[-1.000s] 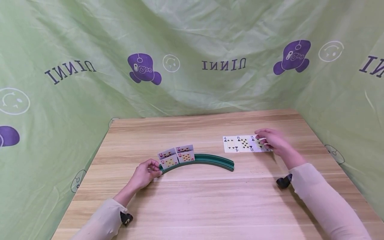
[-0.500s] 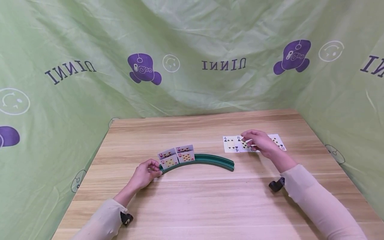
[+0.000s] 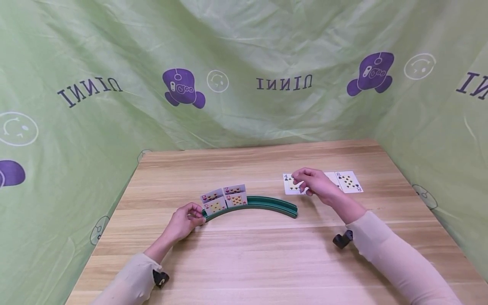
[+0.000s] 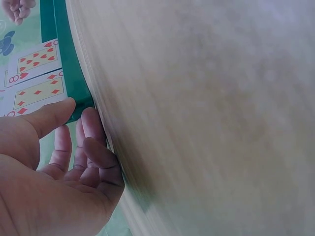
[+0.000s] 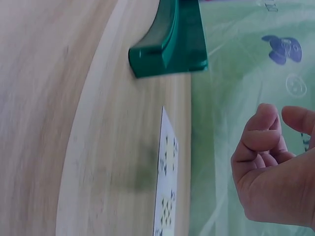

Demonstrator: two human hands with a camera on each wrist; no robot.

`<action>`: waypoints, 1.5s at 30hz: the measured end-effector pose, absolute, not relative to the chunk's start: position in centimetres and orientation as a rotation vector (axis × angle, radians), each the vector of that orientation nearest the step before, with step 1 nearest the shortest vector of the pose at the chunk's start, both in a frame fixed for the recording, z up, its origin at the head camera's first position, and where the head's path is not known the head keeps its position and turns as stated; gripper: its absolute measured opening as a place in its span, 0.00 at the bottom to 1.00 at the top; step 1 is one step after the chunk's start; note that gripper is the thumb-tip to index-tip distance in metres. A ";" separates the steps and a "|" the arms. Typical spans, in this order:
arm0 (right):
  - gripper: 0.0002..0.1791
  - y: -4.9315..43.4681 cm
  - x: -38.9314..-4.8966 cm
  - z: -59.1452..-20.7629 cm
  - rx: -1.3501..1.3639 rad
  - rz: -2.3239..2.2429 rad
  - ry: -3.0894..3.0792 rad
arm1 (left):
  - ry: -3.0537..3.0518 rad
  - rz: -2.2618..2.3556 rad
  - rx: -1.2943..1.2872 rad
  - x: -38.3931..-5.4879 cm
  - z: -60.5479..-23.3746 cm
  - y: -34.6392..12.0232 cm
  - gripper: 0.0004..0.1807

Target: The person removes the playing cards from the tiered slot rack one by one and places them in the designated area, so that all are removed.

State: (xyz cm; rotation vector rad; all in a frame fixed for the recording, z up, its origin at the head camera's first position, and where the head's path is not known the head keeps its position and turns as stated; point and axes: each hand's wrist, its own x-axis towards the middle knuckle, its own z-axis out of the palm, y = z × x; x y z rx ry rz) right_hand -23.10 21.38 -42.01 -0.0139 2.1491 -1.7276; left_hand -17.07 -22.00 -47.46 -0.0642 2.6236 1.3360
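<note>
My left hand (image 3: 186, 221) pinches the left end of a curved green card holder (image 3: 271, 203), the thumb on its end in the left wrist view. Two rows of red-suit playing cards stand in the holder's left part, among them a five of diamonds (image 3: 215, 206) and an eight of hearts (image 3: 236, 199). My right hand (image 3: 317, 184) hovers above a row of black-suit playing cards lying face up, fingers loosely bent and holding nothing. It partly covers the four (image 3: 289, 189) and hides much of the middle cards. An eight (image 3: 349, 182) shows at the row's right end.
The wooden table (image 3: 244, 262) has its far edge against a green printed curtain (image 3: 244, 123), which also hangs at both sides. Black wrist cameras sit under both sleeves, one at the left cuff (image 3: 160, 278) and one at the right cuff (image 3: 343, 239).
My right hand has moved left along the row of cards, from the right part to above the four, uncovering the right-hand eight. My left hand stays at the holder's end.
</note>
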 end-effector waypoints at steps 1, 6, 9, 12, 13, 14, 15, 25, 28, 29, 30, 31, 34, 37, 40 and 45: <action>0.21 21.1 -23.0 -42.0 -0.021 -1.734 2.147 | 2.624 1.336 -0.064 -17.1 -47.5 -22.0 0.12; 0.17 19.7 -22.6 -42.0 -0.042 -1.770 2.128 | 2.622 1.343 -0.061 -17.0 -47.5 -22.0 0.13; 0.13 18.8 -22.4 -42.1 -0.059 -1.777 2.123 | 2.622 1.348 -0.061 -17.0 -47.6 -22.0 0.13; 0.10 18.0 -22.2 -42.1 -0.074 -1.774 2.128 | 2.623 1.351 -0.059 -17.0 -47.6 -22.0 0.13; 0.10 17.7 -22.1 -42.2 -0.081 -1.771 2.131 | 2.624 1.352 -0.059 -17.0 -47.6 -22.0 0.13; 0.10 17.5 -22.0 -42.2 -0.095 -1.765 2.135 | 2.623 1.355 -0.058 -17.0 -47.6 -22.0 0.13; 0.10 17.2 -21.9 -42.2 -0.103 -1.760 2.138 | 2.624 1.357 -0.056 -17.0 -47.6 -22.0 0.13; 0.12 15.0 -21.1 -42.8 -0.200 -1.760 2.157 | 2.635 1.346 -0.059 -17.0 -47.6 -22.0 0.13; 0.15 14.3 -21.0 -43.0 -0.225 -1.756 2.167 | 2.631 1.341 -0.066 -17.0 -47.5 -22.0 0.13; 0.16 14.0 -20.9 -43.1 -0.228 -1.751 2.172 | 2.628 1.342 -0.070 -17.0 -47.5 -21.9 0.13; 0.15 13.7 -20.9 -43.2 -0.227 -1.748 2.175 | 2.624 1.342 -0.076 -16.9 -47.4 -21.9 0.13; 0.15 13.5 -20.9 -43.2 -0.230 -1.744 2.180 | 2.621 1.340 -0.082 -16.9 -47.4 -21.9 0.13; 0.14 12.7 -20.8 -43.4 -0.229 -1.737 2.183 | 2.616 1.339 -0.097 -16.9 -47.4 -21.8 0.13; 0.14 12.2 -20.7 -43.5 -0.230 -1.736 2.180 | 2.617 1.337 -0.102 -16.9 -47.4 -21.8 0.13; 0.14 11.7 -20.7 -43.7 -0.238 -1.736 2.173 | 2.618 1.338 -0.100 -16.9 -47.4 -21.8 0.13; 0.14 10.8 -20.8 -44.1 -0.288 -1.702 2.230 | 2.622 1.343 -0.091 -16.9 -47.4 -21.8 0.13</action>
